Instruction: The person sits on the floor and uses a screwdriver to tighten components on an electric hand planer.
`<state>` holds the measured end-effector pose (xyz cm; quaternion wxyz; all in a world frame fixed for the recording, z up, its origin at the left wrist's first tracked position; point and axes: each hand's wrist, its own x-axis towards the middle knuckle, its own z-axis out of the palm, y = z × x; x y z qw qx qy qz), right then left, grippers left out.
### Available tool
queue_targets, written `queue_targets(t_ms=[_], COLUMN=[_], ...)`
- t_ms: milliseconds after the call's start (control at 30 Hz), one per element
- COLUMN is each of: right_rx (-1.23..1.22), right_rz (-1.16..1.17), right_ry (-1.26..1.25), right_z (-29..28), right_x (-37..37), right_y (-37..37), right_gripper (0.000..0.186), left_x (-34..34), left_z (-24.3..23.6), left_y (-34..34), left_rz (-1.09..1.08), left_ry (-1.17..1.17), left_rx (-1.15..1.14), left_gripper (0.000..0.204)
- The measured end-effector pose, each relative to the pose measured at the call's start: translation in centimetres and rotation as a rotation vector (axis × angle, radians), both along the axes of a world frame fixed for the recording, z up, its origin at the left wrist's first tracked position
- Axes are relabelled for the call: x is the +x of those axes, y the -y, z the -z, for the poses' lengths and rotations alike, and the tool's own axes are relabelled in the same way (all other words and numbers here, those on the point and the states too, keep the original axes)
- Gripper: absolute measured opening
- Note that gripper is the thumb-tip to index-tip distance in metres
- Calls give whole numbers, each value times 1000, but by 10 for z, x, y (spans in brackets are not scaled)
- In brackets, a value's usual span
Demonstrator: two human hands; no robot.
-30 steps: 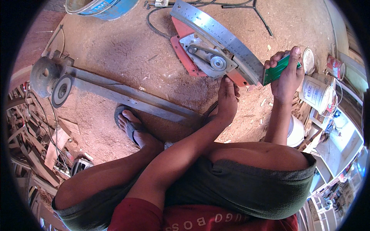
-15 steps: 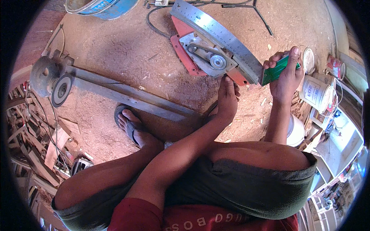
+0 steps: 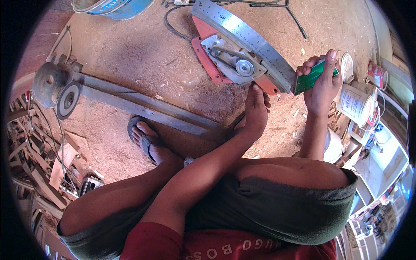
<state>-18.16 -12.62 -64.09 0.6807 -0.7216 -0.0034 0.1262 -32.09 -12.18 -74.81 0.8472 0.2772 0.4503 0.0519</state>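
I have the right hand [image 3: 321,89] at the right of the frame with its fingers closed round the green handle [image 3: 310,81] of a steel square [image 3: 253,41], the thumb lying along the top; the ruled blade runs up to the top centre, along the edge of a red electric planer [image 3: 227,67]; the planer sits in the upper middle, its side open toward me, showing a drive belt [image 3: 229,56] and a round pulley [image 3: 245,67]; my left hand [image 3: 256,110], at centre right, has its fingers folded close together at the planer's lower edge, though I cannot tell whether they pinch it or only touch it; a black cord [image 3: 173,31] loops at the planer's upper left.

On the sawdust-strewn floor [image 3: 143,65], a bench grinder [image 3: 47,84] stands at the left end of a long metal beam [image 3: 143,106]; a blue bucket [image 3: 125,9] shows at the upper left; a white bucket [image 3: 354,105] lies tipped at the right; wood scraps [image 3: 37,173] are heaped at the lower left.
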Motion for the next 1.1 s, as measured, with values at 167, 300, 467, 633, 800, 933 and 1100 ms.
queue_targets(t_ms=[167,300,467,633,800,933,1100], right_rx=[-6,-8,-16,-30,-23,-27,-30], right_rz=[29,35,30,48,57,68,72], right_ry=[-8,-11,4,15,1,-2,6], right_z=[2,2,4,6,7,10,12], right_x=[2,1,1,3,4,3,4], right_y=[2,2,2,4,5,7,10], right_gripper=[34,34,37,41,41,40,40], left_x=[1,1,1,0,1,2,4], left_z=[0,6,4,5,7,10,8], left_y=[1,4,4,5,9,10,11], left_rz=[-2,-33,-38,3,-27,-30,-55], left_ry=[6,64,66,66,73,62,54], left_rx=[-9,13,2,35,33,51,103], left_gripper=[42,41,40,49,46,44,43])
